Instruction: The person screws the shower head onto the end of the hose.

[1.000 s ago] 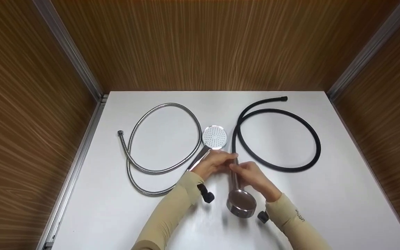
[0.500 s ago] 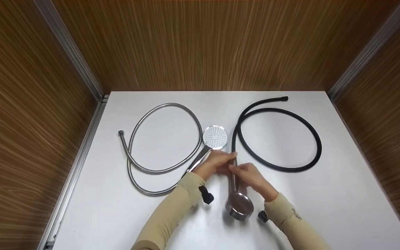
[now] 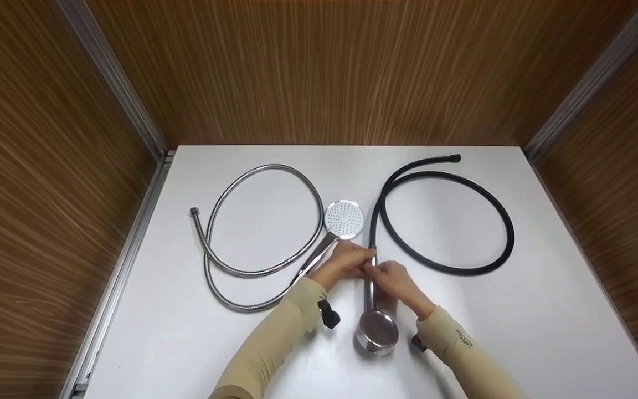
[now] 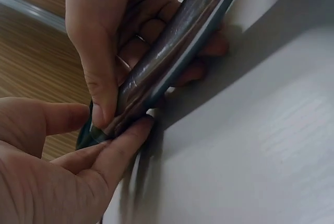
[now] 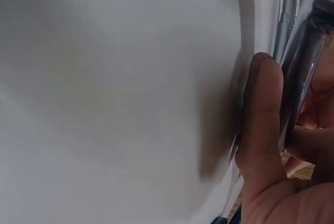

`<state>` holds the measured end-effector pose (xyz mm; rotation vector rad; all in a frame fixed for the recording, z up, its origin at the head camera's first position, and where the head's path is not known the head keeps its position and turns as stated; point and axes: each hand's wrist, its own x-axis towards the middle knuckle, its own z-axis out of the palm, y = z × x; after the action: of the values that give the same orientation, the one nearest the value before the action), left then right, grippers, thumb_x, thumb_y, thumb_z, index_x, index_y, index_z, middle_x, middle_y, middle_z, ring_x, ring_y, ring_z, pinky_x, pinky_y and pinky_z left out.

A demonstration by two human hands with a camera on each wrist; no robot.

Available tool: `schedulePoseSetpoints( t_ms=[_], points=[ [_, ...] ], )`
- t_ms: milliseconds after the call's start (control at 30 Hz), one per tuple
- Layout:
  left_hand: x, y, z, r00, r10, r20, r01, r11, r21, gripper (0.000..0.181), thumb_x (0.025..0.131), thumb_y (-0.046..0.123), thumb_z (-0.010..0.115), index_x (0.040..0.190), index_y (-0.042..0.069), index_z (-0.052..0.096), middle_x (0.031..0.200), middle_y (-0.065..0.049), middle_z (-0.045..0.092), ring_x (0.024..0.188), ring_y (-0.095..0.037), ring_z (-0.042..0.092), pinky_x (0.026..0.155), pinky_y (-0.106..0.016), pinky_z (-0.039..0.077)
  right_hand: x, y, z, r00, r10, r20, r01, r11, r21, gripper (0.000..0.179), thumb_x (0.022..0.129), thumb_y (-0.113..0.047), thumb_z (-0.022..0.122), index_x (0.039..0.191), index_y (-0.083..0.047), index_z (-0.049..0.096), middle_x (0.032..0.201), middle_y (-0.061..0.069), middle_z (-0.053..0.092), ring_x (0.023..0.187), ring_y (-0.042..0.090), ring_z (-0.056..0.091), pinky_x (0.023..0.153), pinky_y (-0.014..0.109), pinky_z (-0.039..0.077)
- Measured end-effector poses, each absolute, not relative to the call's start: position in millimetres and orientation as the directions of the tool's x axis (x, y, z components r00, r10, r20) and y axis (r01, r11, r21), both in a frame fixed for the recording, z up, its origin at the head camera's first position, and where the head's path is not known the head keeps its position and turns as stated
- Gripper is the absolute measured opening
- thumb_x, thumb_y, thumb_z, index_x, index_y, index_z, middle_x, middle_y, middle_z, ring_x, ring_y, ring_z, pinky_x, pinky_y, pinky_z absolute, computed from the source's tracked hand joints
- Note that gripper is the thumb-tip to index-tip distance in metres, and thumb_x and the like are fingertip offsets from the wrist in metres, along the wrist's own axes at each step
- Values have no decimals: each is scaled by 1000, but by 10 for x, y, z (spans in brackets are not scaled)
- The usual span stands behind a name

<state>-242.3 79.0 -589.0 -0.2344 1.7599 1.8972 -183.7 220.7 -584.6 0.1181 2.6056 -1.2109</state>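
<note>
Near the middle front of the table, my right hand (image 3: pixel 396 284) grips the handle of a chrome shower head (image 3: pixel 378 328), which lies with its round end toward me. At the handle's far end, my left hand (image 3: pixel 345 261) pinches the end of a black shower hose (image 3: pixel 374 224), where hose and handle meet. The left wrist view shows my left fingers (image 4: pixel 128 138) around this joint, close to my right thumb (image 4: pixel 102 96). Whether the thread is engaged is hidden by the fingers. Beside my left hand lies a second shower head (image 3: pixel 344 219), its white nozzle face up.
A silver metal hose (image 3: pixel 250 274) runs from the second shower head in a loop on the left. On the right, the black hose loops back to its free end (image 3: pixel 454 158). Wood-grain panels (image 3: pixel 319 72) wall the white table (image 3: pixel 546 332) at back and sides.
The held shower head's round end has swung slightly left and its handle has turned a little. My right hand has shifted slightly left with it; the left hand stays at the joint.
</note>
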Motion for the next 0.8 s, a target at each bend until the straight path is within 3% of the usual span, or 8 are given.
schedulePoseSetpoints(
  t_ms=[167, 367, 600, 800],
  points=[
    [-2399, 780, -5846, -856, 255, -450, -454, 45, 890, 16, 89, 6, 72, 85, -9, 70, 58, -3, 61, 49, -13, 61, 58, -35, 61, -1849, 2185, -5877, -971, -12, -239, 157, 719, -677, 44, 104, -36, 60, 65, -15, 56, 61, -1, 52, 55, 15, 48, 53, 26, 38],
    [-2410, 755, -5830, -865, 241, -440, -432, 87, 898, 18, 89, 11, 75, 84, -7, 73, 59, -2, 63, 49, -12, 61, 58, -33, 61, -1858, 2156, -5924, -984, 0, -178, 112, 776, -621, 45, 103, -34, 61, 63, -13, 55, 61, 3, 55, 55, 19, 50, 52, 29, 39],
    [-2422, 727, -5835, -857, 270, -439, -444, 46, 895, 16, 92, 9, 73, 90, -7, 74, 84, -22, 77, 56, -14, 66, 69, -38, 65, -1929, 2245, -6126, -996, -39, -76, 14, 799, -601, 49, 100, -40, 60, 59, -16, 48, 56, 4, 50, 49, 20, 46, 45, 31, 36],
    [-2407, 648, -5700, -890, 273, -366, -292, 278, 915, 26, 96, 21, 73, 107, -1, 79, 95, -18, 80, 71, -22, 76, 72, -37, 64, -1952, 2215, -5854, -991, 5, -131, 84, 795, -601, 47, 100, -39, 66, 62, -12, 54, 56, 3, 54, 49, 17, 49, 45, 27, 38]
  ],
)
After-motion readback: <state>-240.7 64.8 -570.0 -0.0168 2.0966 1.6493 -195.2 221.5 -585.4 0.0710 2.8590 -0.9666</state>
